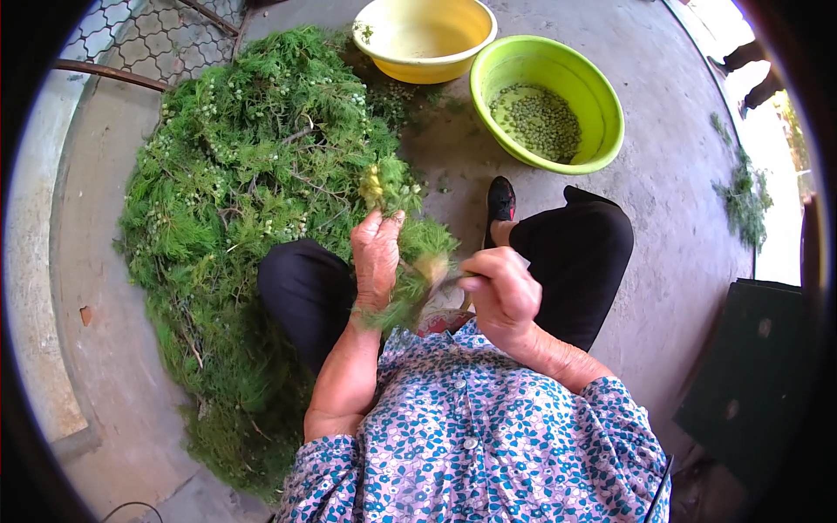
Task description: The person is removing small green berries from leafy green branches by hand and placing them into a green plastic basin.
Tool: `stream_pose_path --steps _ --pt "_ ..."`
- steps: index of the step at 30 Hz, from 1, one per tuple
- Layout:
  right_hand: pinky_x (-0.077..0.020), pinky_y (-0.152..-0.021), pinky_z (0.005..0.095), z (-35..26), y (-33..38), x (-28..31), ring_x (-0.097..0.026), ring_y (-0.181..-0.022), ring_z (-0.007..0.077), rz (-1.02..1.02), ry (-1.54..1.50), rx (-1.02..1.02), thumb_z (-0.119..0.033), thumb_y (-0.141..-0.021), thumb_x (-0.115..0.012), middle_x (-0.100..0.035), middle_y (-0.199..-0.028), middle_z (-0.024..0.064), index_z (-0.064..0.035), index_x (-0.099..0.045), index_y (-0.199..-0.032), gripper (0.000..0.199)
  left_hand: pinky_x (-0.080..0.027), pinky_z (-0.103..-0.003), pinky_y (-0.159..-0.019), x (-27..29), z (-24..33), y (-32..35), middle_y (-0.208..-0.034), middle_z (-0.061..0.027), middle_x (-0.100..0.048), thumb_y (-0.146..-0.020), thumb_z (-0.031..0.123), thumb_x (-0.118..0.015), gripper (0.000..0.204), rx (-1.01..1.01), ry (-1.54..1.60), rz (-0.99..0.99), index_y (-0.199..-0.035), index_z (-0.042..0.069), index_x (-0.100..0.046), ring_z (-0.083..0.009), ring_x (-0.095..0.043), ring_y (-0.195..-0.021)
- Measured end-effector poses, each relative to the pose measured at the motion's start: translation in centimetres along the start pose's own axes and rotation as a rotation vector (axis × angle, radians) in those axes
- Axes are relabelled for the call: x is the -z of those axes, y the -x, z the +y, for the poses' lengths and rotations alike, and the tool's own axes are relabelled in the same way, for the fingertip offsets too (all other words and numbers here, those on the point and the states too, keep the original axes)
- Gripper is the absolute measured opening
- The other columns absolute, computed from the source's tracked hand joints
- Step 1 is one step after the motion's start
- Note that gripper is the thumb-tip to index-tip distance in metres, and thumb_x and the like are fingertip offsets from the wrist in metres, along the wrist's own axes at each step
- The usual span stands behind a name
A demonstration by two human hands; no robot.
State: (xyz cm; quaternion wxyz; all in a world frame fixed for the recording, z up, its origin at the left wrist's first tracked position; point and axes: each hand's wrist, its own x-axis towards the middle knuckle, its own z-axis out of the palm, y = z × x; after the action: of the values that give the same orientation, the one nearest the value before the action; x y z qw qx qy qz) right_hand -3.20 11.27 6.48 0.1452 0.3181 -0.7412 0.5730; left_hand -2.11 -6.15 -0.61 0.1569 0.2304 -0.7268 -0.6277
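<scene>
Between my two hands, in front of my body, is a feathery green conifer sprig (423, 240), partly blurred. My left hand (375, 257) is closed in a pinch on its leafy part, where pale berry-like cones and a yellowish bit show at the fingertips. My right hand (504, 292) is closed round the sprig's dark stem end, to the right of the left hand. A large pile of cut conifer branches (253, 174), dotted with pale green cones, lies to the left against my knee. Ahead stands a lime-green basin (612, 131) with many small green cones (536, 122) in it.
A yellow basin (427, 71) touches the green one on its left. Loose sprigs (745, 200) lie at the right floor edge, near another person's legs (750, 70). A dark green flat-sided object (750, 375) stands at right. A patterned metal grille (157, 39) is at far left.
</scene>
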Motion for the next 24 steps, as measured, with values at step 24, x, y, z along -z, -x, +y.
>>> stream_pose_path --steps 24 --pt "-0.0282 -0.041 0.019 10.8 -1.6 -2.1 -0.035 -0.046 0.0038 -0.5 -0.852 -1.043 -0.025 -0.084 -0.061 -0.048 -0.059 -0.005 -0.0044 -0.064 -0.095 0.023 -0.026 -0.02 -0.048 -0.3 1.8 1.6 -0.061 0.011 -0.041 -0.083 0.012 -0.059 0.011 0.189 0.108 -0.402 -0.076 0.004 -0.06 -0.0014 -0.031 -0.054"
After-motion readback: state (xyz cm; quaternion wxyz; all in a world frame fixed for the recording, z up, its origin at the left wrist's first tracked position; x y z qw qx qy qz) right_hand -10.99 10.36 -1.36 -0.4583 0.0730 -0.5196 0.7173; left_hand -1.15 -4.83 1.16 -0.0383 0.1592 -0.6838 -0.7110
